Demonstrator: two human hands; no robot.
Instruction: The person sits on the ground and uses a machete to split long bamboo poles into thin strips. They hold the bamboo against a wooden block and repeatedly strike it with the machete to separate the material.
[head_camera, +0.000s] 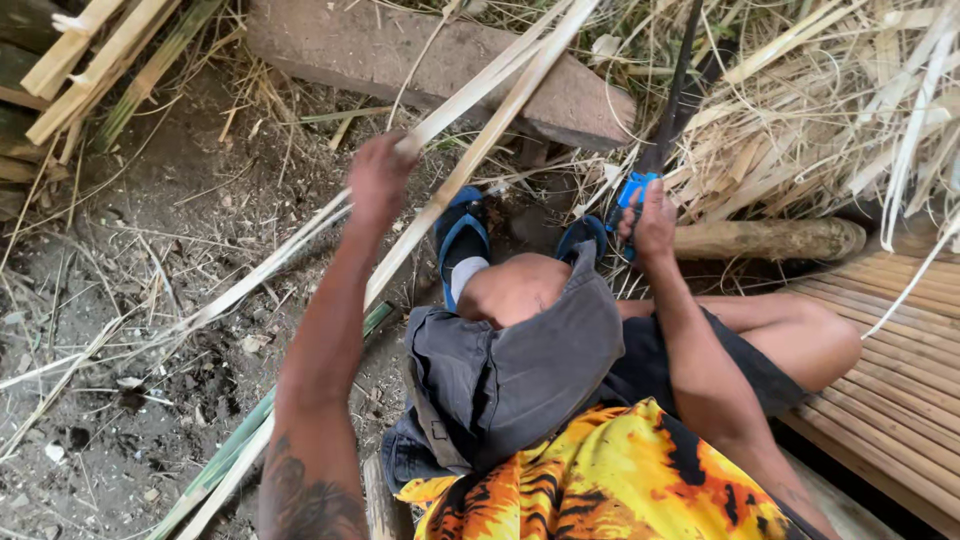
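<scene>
My left hand is closed around a long pale bamboo strip that slants from the lower left up to the top right. A second split strip lies alongside it. My right hand grips the blue handle of a long dark blade that points up and away. My knees and grey shorts fill the lower middle, with blue sandals on the dirt in front.
A flat stone slab lies ahead. Dry bamboo shavings pile at the right above a round log. A slatted bamboo bench is at the right, cut bamboo pieces at the upper left.
</scene>
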